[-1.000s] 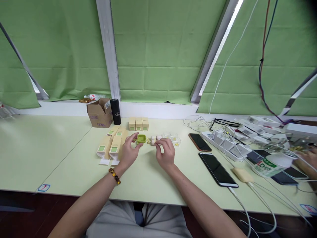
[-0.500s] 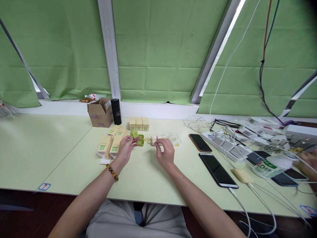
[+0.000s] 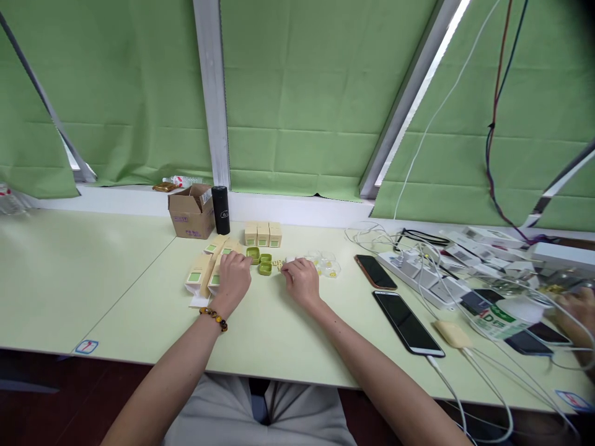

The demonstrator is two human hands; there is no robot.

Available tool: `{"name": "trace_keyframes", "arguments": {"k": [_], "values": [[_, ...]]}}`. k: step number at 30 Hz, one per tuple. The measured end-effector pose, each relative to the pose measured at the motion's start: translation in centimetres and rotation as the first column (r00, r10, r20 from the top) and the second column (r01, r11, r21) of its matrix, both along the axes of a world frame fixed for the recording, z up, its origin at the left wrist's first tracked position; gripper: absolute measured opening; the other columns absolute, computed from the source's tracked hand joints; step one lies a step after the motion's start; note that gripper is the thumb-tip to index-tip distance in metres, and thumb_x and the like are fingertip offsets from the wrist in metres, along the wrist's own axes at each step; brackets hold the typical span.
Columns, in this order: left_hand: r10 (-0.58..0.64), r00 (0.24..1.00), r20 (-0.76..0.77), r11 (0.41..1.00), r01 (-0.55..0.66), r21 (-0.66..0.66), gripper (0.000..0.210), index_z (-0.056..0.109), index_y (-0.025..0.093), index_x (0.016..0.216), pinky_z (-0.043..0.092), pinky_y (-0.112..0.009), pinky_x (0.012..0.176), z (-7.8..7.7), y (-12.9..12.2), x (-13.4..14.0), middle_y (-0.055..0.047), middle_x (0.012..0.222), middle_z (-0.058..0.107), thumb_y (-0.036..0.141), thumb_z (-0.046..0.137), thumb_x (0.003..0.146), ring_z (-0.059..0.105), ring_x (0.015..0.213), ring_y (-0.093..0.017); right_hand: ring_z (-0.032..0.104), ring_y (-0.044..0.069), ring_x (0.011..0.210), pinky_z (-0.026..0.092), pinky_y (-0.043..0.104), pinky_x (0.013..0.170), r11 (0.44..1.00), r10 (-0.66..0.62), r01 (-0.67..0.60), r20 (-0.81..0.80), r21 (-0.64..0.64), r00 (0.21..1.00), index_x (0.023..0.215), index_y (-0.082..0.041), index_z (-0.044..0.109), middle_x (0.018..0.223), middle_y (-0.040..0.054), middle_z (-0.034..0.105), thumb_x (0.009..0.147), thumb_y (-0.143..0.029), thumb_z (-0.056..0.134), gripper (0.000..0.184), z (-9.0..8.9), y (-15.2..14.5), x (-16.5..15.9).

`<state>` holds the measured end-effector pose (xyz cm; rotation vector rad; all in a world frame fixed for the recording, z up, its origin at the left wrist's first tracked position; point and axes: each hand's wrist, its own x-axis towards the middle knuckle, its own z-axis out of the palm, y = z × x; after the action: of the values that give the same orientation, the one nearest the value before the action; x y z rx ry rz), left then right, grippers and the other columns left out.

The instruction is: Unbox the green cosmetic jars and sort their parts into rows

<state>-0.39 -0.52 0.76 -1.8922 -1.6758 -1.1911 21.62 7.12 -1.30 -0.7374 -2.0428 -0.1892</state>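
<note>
My left hand [image 3: 235,275] is closed, its fingertips at the left edge of a small green box [image 3: 253,254] whose hollow inside faces up. Two more small green boxes [image 3: 265,268] sit just right of it. My right hand [image 3: 302,280] pinches at a little cluster of small yellow pieces [image 3: 277,264]; its fingertips partly cover them. Behind that hand lies a clear plastic tray [image 3: 329,265] with yellow bits in it. Left of my left hand stand several cream cartons with green labels [image 3: 198,275].
Three cream cartons [image 3: 263,235] stand at the back, near a cardboard box [image 3: 191,214] and a black bottle [image 3: 220,210]. Two phones [image 3: 409,323], a power strip [image 3: 421,275] and tangled white cables lie on the right. Another person's hand [image 3: 579,310] shows at the right edge.
The green box that my left hand held up now rests on the table, hollow side up. My right hand has moved slightly left, from the whitish items to the yellow pieces.
</note>
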Motion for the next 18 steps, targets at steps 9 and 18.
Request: {"name": "trace_keyframes", "arguments": {"k": [9,18], "values": [[0.154,0.928,-0.340,0.845,-0.302,-0.442,0.032,0.072,0.018,0.072,0.035,-0.043,0.089,1.0,-0.6,0.9,-0.013,0.076,0.070,0.000,0.049,0.087,0.061,0.085,-0.027,0.049,0.025,0.102,0.037,0.038,0.084,0.984,-0.151,0.162,0.131,-0.075,0.980,0.083,-0.022,0.077,0.096,0.0073,0.070,0.088,-0.008,0.065,0.019,-1.1,1.9,-2.6],[0.142,0.910,-0.389,0.801,-0.337,-0.496,0.032,0.073,0.016,0.074,0.035,-0.043,0.089,1.1,-0.6,1.4,-0.015,0.080,0.072,0.000,0.049,0.087,0.064,0.087,-0.027,0.045,0.026,0.106,0.036,0.041,0.092,0.972,-0.189,0.210,0.186,-0.104,0.964,0.086,-0.022,0.080,0.100,0.0095,0.066,0.090,-0.010,0.063,0.021,-1.9,1.7,-3.3]]}}
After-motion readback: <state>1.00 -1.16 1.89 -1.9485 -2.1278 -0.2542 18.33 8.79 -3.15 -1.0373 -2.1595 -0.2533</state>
